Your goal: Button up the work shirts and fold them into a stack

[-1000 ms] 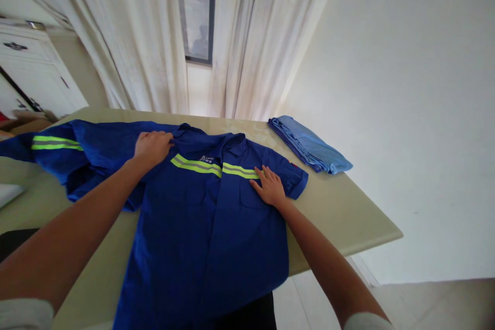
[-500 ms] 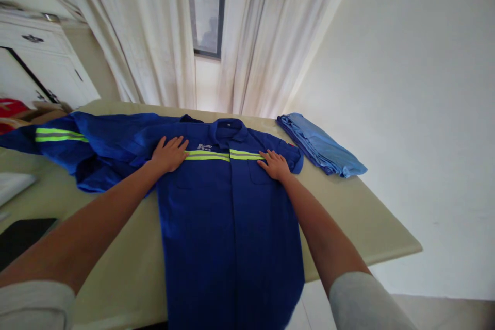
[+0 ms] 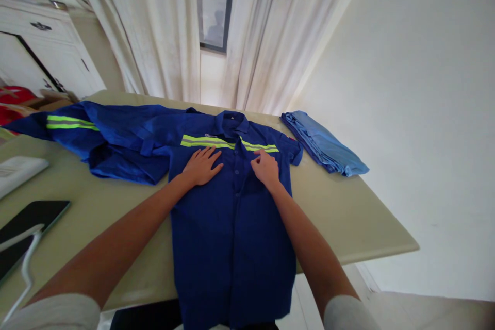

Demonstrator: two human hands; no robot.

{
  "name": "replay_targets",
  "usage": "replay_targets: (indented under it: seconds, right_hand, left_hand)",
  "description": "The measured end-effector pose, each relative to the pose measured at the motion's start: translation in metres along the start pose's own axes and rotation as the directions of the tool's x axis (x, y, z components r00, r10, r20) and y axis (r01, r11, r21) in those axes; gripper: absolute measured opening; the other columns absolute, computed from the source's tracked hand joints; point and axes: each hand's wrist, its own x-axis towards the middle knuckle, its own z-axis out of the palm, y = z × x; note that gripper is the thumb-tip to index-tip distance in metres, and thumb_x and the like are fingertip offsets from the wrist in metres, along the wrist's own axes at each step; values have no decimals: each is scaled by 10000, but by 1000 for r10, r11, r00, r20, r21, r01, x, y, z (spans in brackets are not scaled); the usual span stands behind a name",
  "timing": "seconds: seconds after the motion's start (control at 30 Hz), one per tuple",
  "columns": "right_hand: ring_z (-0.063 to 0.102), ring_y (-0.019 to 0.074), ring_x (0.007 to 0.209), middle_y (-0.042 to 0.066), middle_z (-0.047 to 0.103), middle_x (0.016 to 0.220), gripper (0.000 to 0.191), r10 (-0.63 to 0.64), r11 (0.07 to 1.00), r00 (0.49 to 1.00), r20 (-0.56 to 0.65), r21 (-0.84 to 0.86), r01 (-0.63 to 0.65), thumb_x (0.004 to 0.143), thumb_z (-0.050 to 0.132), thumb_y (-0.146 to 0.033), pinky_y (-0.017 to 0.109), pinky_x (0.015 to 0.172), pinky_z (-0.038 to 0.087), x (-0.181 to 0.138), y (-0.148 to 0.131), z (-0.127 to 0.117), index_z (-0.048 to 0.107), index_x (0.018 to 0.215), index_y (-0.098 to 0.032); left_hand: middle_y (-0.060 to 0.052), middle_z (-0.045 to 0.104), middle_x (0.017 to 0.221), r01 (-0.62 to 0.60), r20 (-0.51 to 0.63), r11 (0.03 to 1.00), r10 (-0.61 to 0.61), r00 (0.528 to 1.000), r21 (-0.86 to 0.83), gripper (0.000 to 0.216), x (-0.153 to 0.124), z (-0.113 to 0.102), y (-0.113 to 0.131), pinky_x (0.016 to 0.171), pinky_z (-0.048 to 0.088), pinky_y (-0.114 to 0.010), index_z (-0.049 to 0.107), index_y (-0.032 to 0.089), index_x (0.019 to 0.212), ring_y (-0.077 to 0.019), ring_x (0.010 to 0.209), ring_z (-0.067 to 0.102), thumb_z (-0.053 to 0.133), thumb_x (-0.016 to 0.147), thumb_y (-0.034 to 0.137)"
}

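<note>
A dark blue work shirt (image 3: 204,247) with yellow-green reflective bands lies front up on the table, its lower end hanging past the near edge. My left hand (image 3: 201,166) rests flat on the chest just below the band, fingers spread. On the other side, my right hand (image 3: 266,168) is closed on the cloth of the shirt front, fingers curled. Between the hands the front flap gapes, and several buttons show. What exactly my right fingertips pinch is partly hidden.
Another blue garment with a reflective band (image 3: 116,139) lies rumpled at the left. Folded blue clothes (image 3: 325,144) sit at the table's (image 3: 348,221) right side. A black tablet-like slab (image 3: 34,221), a white cable (image 3: 27,268) and a white object (image 3: 23,170) lie at left.
Both hands have moved inward and slightly down the chest. My right hand has gone from lying flat to gripping cloth, and the front flap has opened, showing buttons.
</note>
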Motion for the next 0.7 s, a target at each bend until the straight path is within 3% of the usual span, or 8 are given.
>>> replay_targets:
  seconds: [0.1, 0.2, 0.27, 0.37, 0.47, 0.57, 0.7]
  right_hand:
    - [724, 230, 970, 48, 775, 1006, 331, 2, 992, 1000, -21, 124, 1, 931, 531, -208, 356, 929, 530, -5, 11, -7, 619, 1249, -231]
    - [717, 225, 924, 24, 743, 968, 367, -65, 981, 998, -13, 183, 66, 946, 603, -377, 346, 874, 536, -19, 3, 2, 542, 1278, -234]
    - [708, 244, 939, 33, 722, 1032, 426, -123, 982, 992, 17, 145, 119, 920, 638, -426, 354, 841, 536, -27, -9, 10, 509, 1287, -252]
    - [698, 265, 964, 69, 673, 1187, 420, -135, 991, 988, 71, 35, 133, 902, 594, -274, 372, 812, 535, -30, -22, 16, 485, 1308, -275]
    - [683, 267, 981, 87, 619, 1256, 441, -108, 991, 992, 65, -68, 112, 904, 522, -155, 372, 769, 544, -22, -26, 18, 504, 1321, -298]
    - [619, 287, 1142, 112, 572, 1348, 360, -169, 973, 986, 7, -161, 168, 962, 499, -165, 352, 754, 558, -7, -27, 23, 581, 1290, -289]
    - [552, 277, 1234, 124, 594, 1357, 252, -281, 938, 960, -2, -212, 274, 1046, 487, -253, 363, 927, 554, 20, -23, 35, 687, 1198, -239]
  left_hand:
    - [-162, 526, 1588, -2, -79, 999, 6, 997, 54, 556, -4, -5, 16, 1235, 318, -488, 574, 159, 1493, -321, 1463, 469, 363, 1066, 445]
    - [-141, 605, 1491, -26, -91, 999, 29, 995, 34, 447, -7, -4, 43, 1101, 460, -453, 647, 175, 1395, -312, 1345, 551, 406, 1029, 265]
    - [-119, 639, 1425, -33, -69, 999, 31, 997, -26, 410, -4, -2, 56, 1032, 507, -421, 678, 204, 1338, -297, 1273, 586, 446, 1001, 221]
    - [-113, 666, 1345, 18, -28, 994, -21, 999, -104, 387, 9, -1, 66, 1015, 520, -390, 695, 209, 1277, -270, 1221, 621, 427, 998, 187]
    - [-130, 695, 1272, 161, 26, 972, -159, 987, -169, 368, 27, -6, 69, 967, 540, -384, 702, 201, 1201, -265, 1165, 672, 376, 1029, 224]
    - [-147, 726, 1218, 276, 32, 944, -275, 961, -182, 388, 43, -8, 74, 912, 551, -404, 677, 199, 1179, -286, 1093, 715, 342, 1068, 361]
    - [-149, 736, 1221, 297, -39, 944, -305, 951, -141, 363, 51, 3, 76, 891, 542, -406, 636, 206, 1238, -303, 1058, 732, 418, 1051, 428]
